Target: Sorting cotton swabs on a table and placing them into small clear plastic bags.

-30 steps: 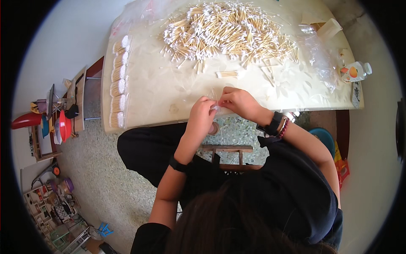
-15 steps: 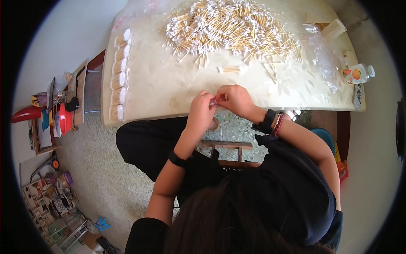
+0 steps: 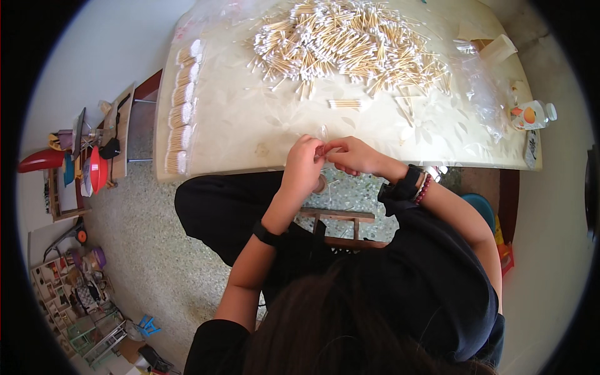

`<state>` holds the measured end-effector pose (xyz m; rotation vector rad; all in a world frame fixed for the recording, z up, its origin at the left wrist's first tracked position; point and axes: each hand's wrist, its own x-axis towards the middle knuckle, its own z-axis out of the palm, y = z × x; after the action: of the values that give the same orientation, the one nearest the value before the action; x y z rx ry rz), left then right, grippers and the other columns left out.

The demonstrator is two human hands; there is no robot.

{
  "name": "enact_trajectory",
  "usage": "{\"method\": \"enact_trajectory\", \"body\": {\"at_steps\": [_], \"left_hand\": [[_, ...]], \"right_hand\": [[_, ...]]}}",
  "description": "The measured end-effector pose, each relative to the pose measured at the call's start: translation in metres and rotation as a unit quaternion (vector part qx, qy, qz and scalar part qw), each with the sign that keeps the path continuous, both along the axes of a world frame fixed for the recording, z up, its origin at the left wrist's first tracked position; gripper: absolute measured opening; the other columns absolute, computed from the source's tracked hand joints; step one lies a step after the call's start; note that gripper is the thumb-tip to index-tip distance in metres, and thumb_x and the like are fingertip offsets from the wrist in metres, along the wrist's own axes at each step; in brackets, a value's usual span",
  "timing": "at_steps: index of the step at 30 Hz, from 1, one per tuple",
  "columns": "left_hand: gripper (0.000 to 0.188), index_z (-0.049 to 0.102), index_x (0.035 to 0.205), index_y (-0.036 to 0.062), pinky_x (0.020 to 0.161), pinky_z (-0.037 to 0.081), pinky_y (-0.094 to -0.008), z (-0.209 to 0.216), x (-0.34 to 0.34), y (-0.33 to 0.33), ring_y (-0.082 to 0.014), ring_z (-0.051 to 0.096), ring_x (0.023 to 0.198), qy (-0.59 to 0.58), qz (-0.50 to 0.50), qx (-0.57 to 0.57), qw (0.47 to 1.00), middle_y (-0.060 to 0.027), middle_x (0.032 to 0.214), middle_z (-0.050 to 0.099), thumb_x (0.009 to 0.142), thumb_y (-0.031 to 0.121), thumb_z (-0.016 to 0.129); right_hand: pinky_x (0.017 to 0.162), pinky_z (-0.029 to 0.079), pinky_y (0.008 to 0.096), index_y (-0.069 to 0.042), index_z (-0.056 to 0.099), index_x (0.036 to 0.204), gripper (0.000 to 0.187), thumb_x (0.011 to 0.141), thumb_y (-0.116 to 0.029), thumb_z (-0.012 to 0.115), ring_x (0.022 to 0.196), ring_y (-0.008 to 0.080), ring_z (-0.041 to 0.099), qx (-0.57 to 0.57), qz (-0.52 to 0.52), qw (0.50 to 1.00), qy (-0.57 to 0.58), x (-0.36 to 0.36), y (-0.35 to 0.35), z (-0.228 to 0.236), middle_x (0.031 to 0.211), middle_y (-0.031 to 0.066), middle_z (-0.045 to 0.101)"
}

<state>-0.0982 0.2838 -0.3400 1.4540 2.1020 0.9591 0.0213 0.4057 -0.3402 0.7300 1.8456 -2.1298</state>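
Observation:
At the table's near edge my left hand (image 3: 303, 164) and my right hand (image 3: 355, 156) meet, fingertips pinched together. Between them is a small clear plastic bag (image 3: 322, 132), part of which sticks up beyond the fingers; the rest is hidden. A short row of cotton swabs (image 3: 345, 104) lies just past my hands. Farther back spreads a big loose heap of cotton swabs (image 3: 350, 47). Along the table's left side, bagged bundles of cotton swabs (image 3: 180, 115) lie in a column.
The table (image 3: 237, 125) has a pale patterned cover. On its right lie crumpled clear plastic bags (image 3: 478, 94), a white bottle (image 3: 533, 115) and a pale cup-like container (image 3: 498, 49). A wooden stool frame (image 3: 340, 215) stands below the near edge.
My right hand has lowered a little and its fingers have shifted against the left. More of the clear bag now shows above the fingertips. The view has shifted slightly.

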Motion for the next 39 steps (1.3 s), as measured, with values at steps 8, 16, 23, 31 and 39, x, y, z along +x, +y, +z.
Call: {"method": "enact_trajectory", "body": {"at_steps": [8, 16, 23, 31, 39], "left_hand": [[0.023, 0.053, 0.089, -0.0015, 0.075, 0.045, -0.0419, 0.006, 0.018, -0.002, -0.0354, 0.05, 0.089, 0.109, -0.013, 0.039, 0.993, -0.0174, 0.089, 0.052, 0.068, -0.01, 0.053], [0.022, 0.058, 0.086, -0.0003, 0.078, 0.044, -0.0409, 0.002, -0.05, -0.001, -0.0372, 0.053, 0.088, 0.18, 0.081, 0.033, 0.98, -0.0176, 0.087, 0.056, 0.067, -0.01, 0.054], [0.019, 0.062, 0.088, 0.0026, 0.078, 0.044, -0.0408, 0.009, -0.093, -0.002, -0.0335, 0.052, 0.09, 0.278, 0.116, -0.056, 0.952, -0.014, 0.091, 0.057, 0.069, -0.001, 0.061], [0.024, 0.061, 0.095, 0.0103, 0.085, 0.04, -0.0407, 0.046, -0.087, 0.04, -0.0319, 0.049, 0.099, 0.232, 0.092, -0.018, 0.968, -0.0116, 0.097, 0.053, 0.072, 0.012, 0.067], [0.019, 0.062, 0.093, 0.0088, 0.084, 0.042, -0.04, 0.079, -0.094, 0.109, -0.0327, 0.053, 0.096, 0.196, 0.003, 0.016, 0.981, -0.0132, 0.094, 0.058, 0.077, 0.017, 0.066]], "right_hand": [[0.04, 0.038, 0.0235, -0.005, 0.063, 0.104, 0.026, 0.089, -0.019, 0.047, 0.046, 0.0083, 0.048, 0.007, -0.038, 0.999, -0.017, 0.007, 0.012, 0.0, 0.061, 0.0011, 0.052], [0.042, 0.037, 0.0216, -0.007, 0.062, 0.107, 0.027, 0.088, -0.018, 0.047, 0.049, 0.0065, 0.047, 0.022, -0.066, 0.998, 0.002, 0.015, 0.016, -0.001, 0.06, -0.0019, 0.051], [0.046, 0.04, 0.0228, -0.007, 0.066, 0.099, 0.024, 0.086, -0.018, 0.049, 0.052, 0.0064, 0.05, 0.06, -0.042, 0.997, 0.028, 0.016, 0.02, 0.007, 0.063, -0.0004, 0.055], [0.066, 0.05, 0.036, -0.015, 0.066, 0.104, 0.027, 0.078, -0.014, 0.06, 0.07, 0.024, 0.061, 0.564, -0.073, 0.818, 0.087, -0.01, 0.076, 0.04, 0.08, 0.0082, 0.063], [0.095, 0.039, 0.036, -0.011, 0.066, 0.095, 0.022, 0.076, -0.008, 0.057, 0.116, 0.0246, 0.045, 0.869, 0.037, 0.486, 0.083, -0.044, 0.146, 0.024, 0.118, 0.0055, 0.053]]}}
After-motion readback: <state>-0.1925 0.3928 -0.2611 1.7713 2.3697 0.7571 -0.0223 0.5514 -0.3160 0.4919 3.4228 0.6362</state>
